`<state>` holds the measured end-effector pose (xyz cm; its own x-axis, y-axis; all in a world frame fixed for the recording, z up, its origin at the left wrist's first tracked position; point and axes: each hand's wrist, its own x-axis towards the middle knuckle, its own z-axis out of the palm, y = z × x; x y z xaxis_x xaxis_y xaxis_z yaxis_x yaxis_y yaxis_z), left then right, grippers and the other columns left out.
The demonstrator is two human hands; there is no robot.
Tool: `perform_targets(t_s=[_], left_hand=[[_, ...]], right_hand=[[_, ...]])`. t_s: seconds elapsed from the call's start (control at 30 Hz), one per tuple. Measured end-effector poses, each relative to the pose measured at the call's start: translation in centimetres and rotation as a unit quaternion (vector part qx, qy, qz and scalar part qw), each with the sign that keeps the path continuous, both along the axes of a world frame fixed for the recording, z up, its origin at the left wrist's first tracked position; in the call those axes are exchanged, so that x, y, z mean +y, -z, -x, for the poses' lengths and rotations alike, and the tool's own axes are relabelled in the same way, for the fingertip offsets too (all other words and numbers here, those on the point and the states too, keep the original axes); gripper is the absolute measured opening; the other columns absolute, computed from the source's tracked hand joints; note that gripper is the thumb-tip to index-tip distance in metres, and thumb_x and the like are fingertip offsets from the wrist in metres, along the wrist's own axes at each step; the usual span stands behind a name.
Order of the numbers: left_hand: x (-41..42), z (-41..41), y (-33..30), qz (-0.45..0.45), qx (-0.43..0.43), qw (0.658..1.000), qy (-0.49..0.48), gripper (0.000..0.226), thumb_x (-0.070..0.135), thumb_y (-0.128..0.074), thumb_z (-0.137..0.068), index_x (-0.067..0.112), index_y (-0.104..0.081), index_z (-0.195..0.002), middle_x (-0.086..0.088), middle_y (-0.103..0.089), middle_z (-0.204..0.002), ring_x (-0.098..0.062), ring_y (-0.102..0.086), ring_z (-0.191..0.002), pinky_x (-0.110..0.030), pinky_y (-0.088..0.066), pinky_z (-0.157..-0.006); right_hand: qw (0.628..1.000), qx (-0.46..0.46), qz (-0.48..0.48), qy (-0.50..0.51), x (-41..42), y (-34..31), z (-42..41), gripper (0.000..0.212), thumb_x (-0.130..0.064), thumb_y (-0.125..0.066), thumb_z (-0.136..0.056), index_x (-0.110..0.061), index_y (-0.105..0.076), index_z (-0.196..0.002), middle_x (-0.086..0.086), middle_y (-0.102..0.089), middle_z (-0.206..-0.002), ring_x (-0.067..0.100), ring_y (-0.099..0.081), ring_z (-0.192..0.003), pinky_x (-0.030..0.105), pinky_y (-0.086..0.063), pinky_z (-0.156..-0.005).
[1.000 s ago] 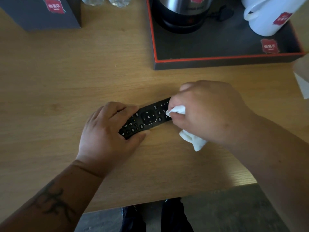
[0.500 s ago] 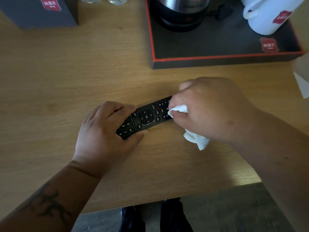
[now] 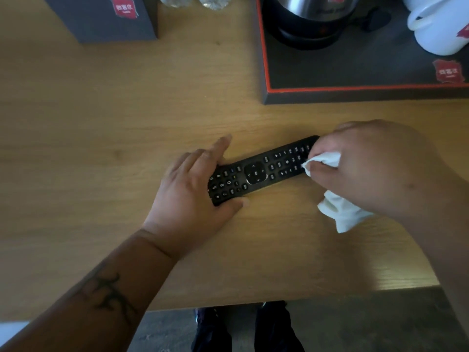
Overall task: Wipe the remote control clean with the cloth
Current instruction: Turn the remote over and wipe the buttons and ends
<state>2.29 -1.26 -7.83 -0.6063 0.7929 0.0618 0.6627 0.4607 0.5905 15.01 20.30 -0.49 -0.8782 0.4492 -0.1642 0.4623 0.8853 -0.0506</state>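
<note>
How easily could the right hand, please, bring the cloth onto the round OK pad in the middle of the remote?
Probably yes: the right hand holds the cloth beside it on the remote, and the OK pad lies uncovered, clear of the left hand.

Remote control keys: OK, 4–9

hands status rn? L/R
Left hand: open, fingers straight, steadying the remote control.
Right hand: closed, gripping the white cloth against the remote.

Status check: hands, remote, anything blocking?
Left hand steadying remote on table. Right hand gripping cloth, wiping far end. Nothing blocking.
</note>
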Motion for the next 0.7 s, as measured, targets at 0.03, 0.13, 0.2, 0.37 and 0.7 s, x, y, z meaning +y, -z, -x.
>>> perform_targets(t_s=[0.03, 0.13, 0.2, 0.37, 0.7], left_hand=[[-0.4, 0.3, -0.2, 0.0, -0.014, 1.0, 0.007, 0.093, 0.057, -0.07, -0.07, 0.028, -0.033, -0.151, 0.021, -0.051, -0.116, -0.001, -0.043, -0.114, -0.024, -0.03, -0.105], [-2.4, 1.5, -0.2, 0.017, 0.008, 1.0, 0.001, 0.086, 0.062, -0.068, -0.069, 0.03, -0.043, -0.145, 0.022, -0.054, -0.119, 0.002, -0.041, -0.117, -0.024, -0.024, -0.104], [-3.9, 2.0, 0.0, 0.01, 0.037, 0.999, -0.031, 0.072, 0.067, -0.066, -0.067, 0.031, -0.061, -0.129, 0.016, -0.06, -0.118, -0.01, -0.048, -0.118, -0.028, -0.026, -0.101], [-4.7, 1.8, 0.9, -0.006, 0.059, 0.997, -0.059, 0.057, 0.067, -0.072, -0.068, 0.03, -0.072, -0.112, 0.014, -0.062, -0.109, -0.014, -0.051, -0.112, -0.032, -0.03, -0.098], [-3.8, 1.3, 0.8, -0.041, 0.104, 0.992, -0.06, 0.037, 0.053, -0.064, -0.07, 0.021, -0.075, -0.086, 0.006, -0.068, -0.095, -0.028, -0.06, -0.097, -0.04, -0.039, -0.083]], right_hand=[[1.0, -0.003, 0.0, 0.005, 0.0, -0.1, 0.1, 0.012, -0.043, -0.058, -0.082, -0.041, -0.07, -0.08, -0.01, -0.062, -0.077, 0.016, -0.053, -0.068, 0.029, -0.035, -0.057], [0.999, -0.017, 0.017, 0.021, -0.2, -0.5, 0.4, 0.012, -0.044, -0.059, -0.083, -0.041, -0.07, -0.081, -0.01, -0.064, -0.08, 0.017, -0.055, -0.071, 0.03, -0.038, -0.06], [0.999, -0.021, 0.032, 0.035, -0.4, -0.7, 0.6, 0.011, -0.045, -0.06, -0.083, -0.042, -0.07, -0.08, -0.011, -0.065, -0.081, 0.017, -0.056, -0.072, 0.032, -0.044, -0.063], [0.996, 0.02, 0.062, 0.053, -1.4, -1.0, 0.7, 0.009, -0.049, -0.062, -0.081, -0.043, -0.068, -0.077, -0.013, -0.065, -0.081, 0.018, -0.059, -0.075, 0.04, -0.051, -0.069], [0.983, 0.074, 0.121, -0.114, -11.2, -0.5, 7.0, 0.018, -0.048, -0.058, -0.084, -0.039, -0.073, -0.086, -0.01, -0.059, -0.08, 0.011, -0.053, -0.071, 0.029, -0.037, -0.057]])
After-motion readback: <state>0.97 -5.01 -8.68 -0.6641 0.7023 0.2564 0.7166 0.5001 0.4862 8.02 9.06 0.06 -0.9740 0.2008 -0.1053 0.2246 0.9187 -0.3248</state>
